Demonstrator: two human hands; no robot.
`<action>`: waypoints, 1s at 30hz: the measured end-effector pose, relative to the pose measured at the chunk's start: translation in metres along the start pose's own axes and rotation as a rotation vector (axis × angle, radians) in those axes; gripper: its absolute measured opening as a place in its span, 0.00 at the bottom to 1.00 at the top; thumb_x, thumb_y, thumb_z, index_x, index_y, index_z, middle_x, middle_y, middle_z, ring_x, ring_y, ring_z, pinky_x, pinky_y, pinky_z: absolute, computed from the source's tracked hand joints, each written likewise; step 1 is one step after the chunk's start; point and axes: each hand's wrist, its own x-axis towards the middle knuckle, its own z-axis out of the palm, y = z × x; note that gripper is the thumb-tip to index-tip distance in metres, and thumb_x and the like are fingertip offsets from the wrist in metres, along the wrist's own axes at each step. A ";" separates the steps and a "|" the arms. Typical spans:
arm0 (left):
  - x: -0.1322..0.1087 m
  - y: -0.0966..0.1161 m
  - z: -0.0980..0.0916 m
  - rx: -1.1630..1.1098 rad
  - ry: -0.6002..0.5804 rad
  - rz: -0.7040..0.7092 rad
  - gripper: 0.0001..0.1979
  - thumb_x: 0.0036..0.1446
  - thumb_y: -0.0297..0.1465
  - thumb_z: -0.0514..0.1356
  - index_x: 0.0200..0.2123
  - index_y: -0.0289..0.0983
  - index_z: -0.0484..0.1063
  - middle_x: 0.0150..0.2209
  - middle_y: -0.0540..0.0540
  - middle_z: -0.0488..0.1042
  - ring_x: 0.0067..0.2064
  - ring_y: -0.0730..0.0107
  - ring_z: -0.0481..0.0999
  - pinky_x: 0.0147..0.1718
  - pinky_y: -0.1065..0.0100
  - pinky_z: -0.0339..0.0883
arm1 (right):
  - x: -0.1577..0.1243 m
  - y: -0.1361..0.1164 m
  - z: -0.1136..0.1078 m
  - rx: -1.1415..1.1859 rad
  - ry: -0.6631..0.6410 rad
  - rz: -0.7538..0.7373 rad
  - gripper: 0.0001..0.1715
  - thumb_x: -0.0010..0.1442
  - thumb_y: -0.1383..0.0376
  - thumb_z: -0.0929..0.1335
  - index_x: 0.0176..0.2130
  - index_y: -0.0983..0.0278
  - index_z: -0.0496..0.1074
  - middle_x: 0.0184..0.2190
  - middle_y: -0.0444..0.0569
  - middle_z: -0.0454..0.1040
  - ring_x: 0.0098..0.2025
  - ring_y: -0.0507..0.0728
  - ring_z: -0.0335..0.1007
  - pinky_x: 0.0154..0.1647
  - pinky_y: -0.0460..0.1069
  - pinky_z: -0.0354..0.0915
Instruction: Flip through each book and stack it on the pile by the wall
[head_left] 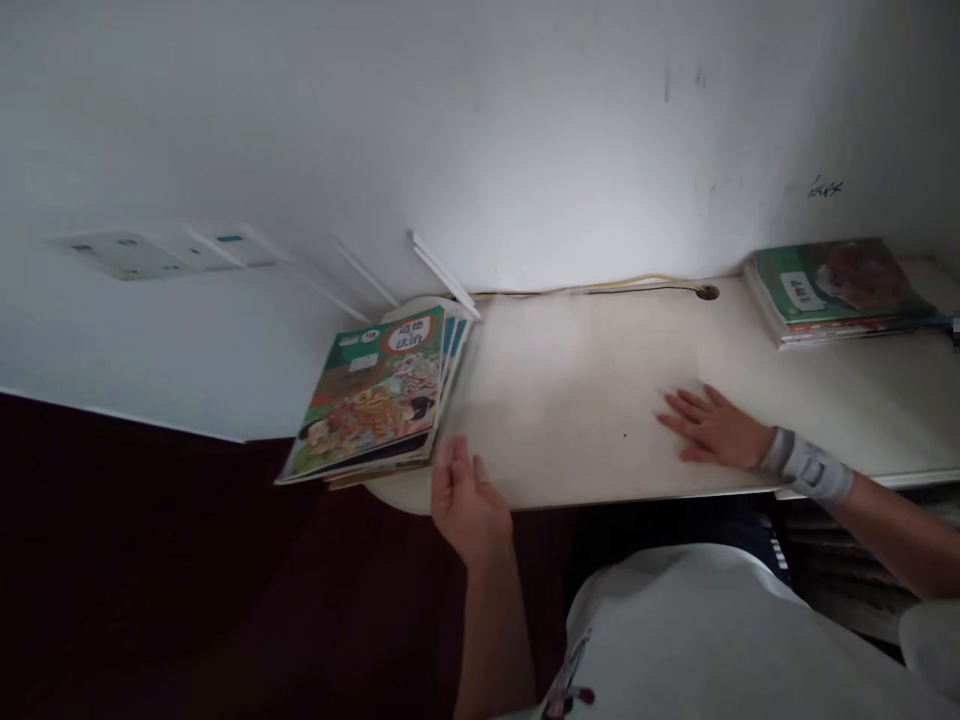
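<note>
A stack of colourful picture-cover books (379, 395) lies at the left end of a pale desk (570, 390), overhanging its rounded corner. My left hand (466, 500) hovers just right of that stack at the desk's front edge, fingers loosely apart, holding nothing. Flat on the desk top rests my right hand (711, 428), palm down with fingers stretched toward the left. A grey band (806, 467) wraps its wrist. A second stack of books (836, 290) with a green cover lies at the far right of the desk, well away from both hands.
A white wall (480, 130) rises right behind the desk, with wall sockets (161, 252) at the left. A yellow cable (600, 287) runs along the desk's back edge to a cable hole (706, 292). Dark floor lies at the left, below the desk.
</note>
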 end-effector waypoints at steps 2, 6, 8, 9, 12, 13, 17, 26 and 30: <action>-0.005 -0.005 0.001 0.160 -0.108 0.057 0.20 0.59 0.39 0.55 0.53 0.40 0.70 0.57 0.40 0.69 0.61 0.61 0.65 0.61 0.55 0.57 | -0.028 0.026 -0.003 -0.014 -0.032 0.040 0.32 0.65 0.52 0.58 0.65 0.55 0.54 0.67 0.55 0.49 0.67 0.69 0.47 0.61 0.73 0.47; -0.015 -0.014 0.002 0.657 -0.328 0.312 0.17 0.60 0.34 0.53 0.50 0.40 0.74 0.56 0.40 0.71 0.65 0.57 0.59 0.63 0.50 0.50 | -0.080 0.065 -0.008 0.018 -0.048 0.177 0.28 0.65 0.58 0.57 0.64 0.52 0.57 0.66 0.50 0.53 0.67 0.67 0.47 0.60 0.72 0.50; -0.019 -0.012 0.003 0.890 -0.380 0.430 0.20 0.60 0.30 0.50 0.54 0.37 0.71 0.58 0.36 0.68 0.66 0.54 0.55 0.63 0.46 0.46 | -0.095 0.072 -0.010 0.030 -0.038 0.239 0.27 0.65 0.60 0.55 0.62 0.52 0.59 0.65 0.48 0.57 0.67 0.66 0.48 0.59 0.72 0.52; -0.022 -0.008 0.005 0.992 -0.389 0.460 0.22 0.60 0.28 0.50 0.57 0.34 0.67 0.60 0.33 0.65 0.67 0.51 0.53 0.63 0.44 0.45 | -0.098 0.072 -0.011 0.017 -0.026 0.275 0.27 0.66 0.61 0.55 0.61 0.53 0.61 0.64 0.49 0.59 0.67 0.66 0.49 0.59 0.72 0.52; -0.031 0.013 0.025 1.175 -0.439 0.523 0.29 0.61 0.32 0.52 0.64 0.28 0.55 0.66 0.27 0.50 0.68 0.41 0.41 0.61 0.39 0.45 | -0.082 0.057 -0.016 -0.106 0.080 0.401 0.26 0.67 0.59 0.53 0.59 0.60 0.65 0.64 0.55 0.58 0.67 0.67 0.49 0.59 0.72 0.50; -0.035 0.022 0.037 1.195 -0.485 0.566 0.32 0.61 0.36 0.53 0.65 0.29 0.52 0.67 0.27 0.46 0.68 0.39 0.39 0.60 0.37 0.45 | -0.069 0.047 -0.018 -0.157 0.134 0.438 0.27 0.67 0.58 0.53 0.59 0.62 0.65 0.65 0.58 0.56 0.67 0.68 0.48 0.59 0.72 0.49; -0.055 0.042 0.096 1.152 -0.874 0.848 0.33 0.62 0.45 0.51 0.66 0.39 0.51 0.69 0.38 0.46 0.69 0.43 0.37 0.61 0.36 0.41 | -0.008 -0.006 -0.019 -0.261 0.251 0.482 0.34 0.65 0.50 0.56 0.64 0.66 0.58 0.66 0.64 0.51 0.67 0.71 0.45 0.60 0.74 0.43; -0.077 0.001 0.105 1.235 -1.080 0.713 0.34 0.62 0.52 0.44 0.66 0.41 0.52 0.68 0.42 0.49 0.67 0.37 0.46 0.58 0.31 0.43 | -0.006 -0.038 0.023 -0.227 0.211 0.520 0.33 0.67 0.52 0.54 0.65 0.64 0.56 0.66 0.61 0.50 0.66 0.69 0.48 0.59 0.72 0.48; -0.072 0.004 0.097 1.190 -1.082 0.721 0.32 0.62 0.50 0.46 0.65 0.41 0.54 0.68 0.41 0.50 0.67 0.40 0.48 0.58 0.33 0.45 | -0.015 -0.029 0.033 -0.222 0.271 0.498 0.32 0.66 0.52 0.56 0.64 0.62 0.58 0.65 0.61 0.54 0.66 0.69 0.50 0.60 0.71 0.48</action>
